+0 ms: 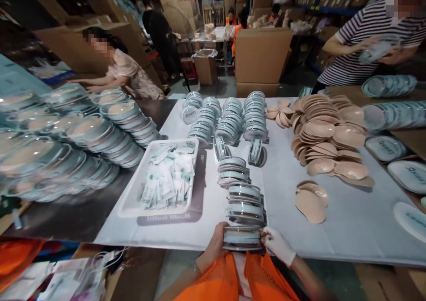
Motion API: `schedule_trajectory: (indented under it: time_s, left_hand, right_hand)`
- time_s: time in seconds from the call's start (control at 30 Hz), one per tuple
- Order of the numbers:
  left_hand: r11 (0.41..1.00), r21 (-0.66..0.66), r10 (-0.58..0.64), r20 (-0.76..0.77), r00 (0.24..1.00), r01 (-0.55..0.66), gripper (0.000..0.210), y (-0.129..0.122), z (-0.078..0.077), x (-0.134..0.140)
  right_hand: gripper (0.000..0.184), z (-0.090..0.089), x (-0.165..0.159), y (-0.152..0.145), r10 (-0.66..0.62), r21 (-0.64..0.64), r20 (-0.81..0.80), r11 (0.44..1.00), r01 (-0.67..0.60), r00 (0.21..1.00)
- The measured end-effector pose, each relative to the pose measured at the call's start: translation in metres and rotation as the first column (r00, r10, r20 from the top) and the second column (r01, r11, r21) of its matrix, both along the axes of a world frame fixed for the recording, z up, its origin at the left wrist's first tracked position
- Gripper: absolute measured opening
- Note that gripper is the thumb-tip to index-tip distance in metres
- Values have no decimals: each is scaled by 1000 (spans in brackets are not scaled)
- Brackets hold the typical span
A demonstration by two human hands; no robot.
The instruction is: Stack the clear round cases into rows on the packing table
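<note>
My left hand (215,243), bare, and my right hand (276,244), in a white glove, both grip a short stack of round clear cases (242,238) at the table's near edge. That stack is the near end of a leaning row of the same cases (240,190) running away from me. Behind it stand several upright stacks of cases (229,119). A white tray of small sachets (168,176) lies to the left. Beige oval pads (328,132) are heaped to the right, with two loose pads (311,201) closer to me.
Large piles of filled cases (66,136) cover the left of the table. White lids (411,174) lie at the right edge. A person in a striped shirt (366,39) handles cases at far right; another person (123,72) works at far left. Cardboard boxes (261,54) stand behind.
</note>
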State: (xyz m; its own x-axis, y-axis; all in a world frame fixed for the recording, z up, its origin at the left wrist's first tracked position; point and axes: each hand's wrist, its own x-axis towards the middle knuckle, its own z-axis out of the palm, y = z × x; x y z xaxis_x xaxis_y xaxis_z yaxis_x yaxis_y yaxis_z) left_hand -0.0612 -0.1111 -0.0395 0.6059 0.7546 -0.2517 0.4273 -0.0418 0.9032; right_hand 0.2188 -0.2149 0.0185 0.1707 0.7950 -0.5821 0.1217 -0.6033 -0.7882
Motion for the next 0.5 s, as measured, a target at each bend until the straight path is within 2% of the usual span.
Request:
schedule_trajectory:
  time_s: [0.1, 0.23, 0.37, 0.5]
  left_hand:
    - [999, 26, -27, -39, 999, 28, 80, 1, 4, 1]
    - [996, 57, -59, -107, 992, 66, 74, 4, 10, 0]
    - [993, 76, -73, -151, 986, 86, 66, 7, 16, -2]
    - [993, 66, -89, -143, 986, 99, 65, 6, 21, -3]
  right_hand:
    - [39, -12, 1, -7, 55, -9, 33, 998, -55, 998]
    - [37, -22, 5, -9, 88, 77, 160, 992, -102, 983]
    - [34, -22, 9, -10, 111, 67, 75, 991, -116, 991]
    - [31, -16, 8, -12, 50, 90, 0, 995, -49, 999]
